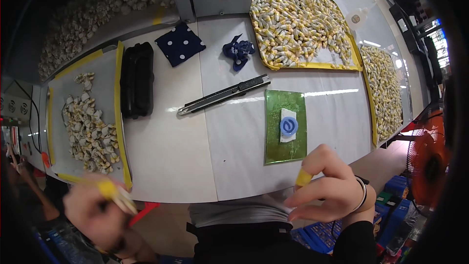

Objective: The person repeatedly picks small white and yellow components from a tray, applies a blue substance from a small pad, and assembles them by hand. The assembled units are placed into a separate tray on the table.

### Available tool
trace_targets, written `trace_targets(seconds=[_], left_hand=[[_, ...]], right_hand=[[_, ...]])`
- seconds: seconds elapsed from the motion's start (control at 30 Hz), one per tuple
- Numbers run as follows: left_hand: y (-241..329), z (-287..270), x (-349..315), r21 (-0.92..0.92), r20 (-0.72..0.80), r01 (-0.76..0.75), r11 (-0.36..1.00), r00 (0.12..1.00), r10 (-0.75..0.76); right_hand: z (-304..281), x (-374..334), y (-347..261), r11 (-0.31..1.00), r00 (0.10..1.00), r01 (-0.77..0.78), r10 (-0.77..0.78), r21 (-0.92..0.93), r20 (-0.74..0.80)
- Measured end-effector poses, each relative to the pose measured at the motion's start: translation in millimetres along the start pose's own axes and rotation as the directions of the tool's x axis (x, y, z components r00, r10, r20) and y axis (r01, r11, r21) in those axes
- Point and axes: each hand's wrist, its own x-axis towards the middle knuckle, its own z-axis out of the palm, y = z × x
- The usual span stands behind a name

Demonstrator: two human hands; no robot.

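My left hand (100, 210), smeared by motion, is at the near right corner of the left tray (56, 112). Yellow tape wraps one of its fingers. Something pale shows at its fingertips, too blurred to make out. A loose heap of small white-and-yellow pieces (90, 129) lies in that tray. My right hand (332, 186) hovers at the table's near edge, fingers bent and apart, with nothing visible in them. It also has yellow tape on a finger. Just beyond it lies a green glass-like plate (286, 154), bearing a white pad (288, 138) with a round blue piece (288, 126) on top.
A black-handled box cutter (224, 94) lies mid-table, beside a long black case (137, 80). Behind are a dotted navy cloth (180, 44) and a crumpled one (238, 52). Yellow-edged trays of small pieces (303, 24) fill the far right, near a white bottle (358, 18).
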Motion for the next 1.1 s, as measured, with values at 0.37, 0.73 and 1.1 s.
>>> trace_targets(seconds=[0.37, 0.73, 1.1], left_hand=[[-40, 27, 194, 0.371, 0.145, -0.172, 0.912, 0.981, 0.126], [-108, 42, 256, 0.587, 0.104, -0.157, 0.794, 0.988, 0.118], [48, 15, 92, -0.659, 0.702, 0.063, 0.75, 0.409, 0.582]], right_hand=[[-4, -15, 4, 0.988, 0.994, 0.091, -0.097, -0.125, -0.042], [-28, -58, -10, 0.968, 0.962, -0.15, 0.096, -0.202, -0.257], [-124, 12, 55, 0.528, 0.956, -0.27, 0.044, -0.805, -0.292]])
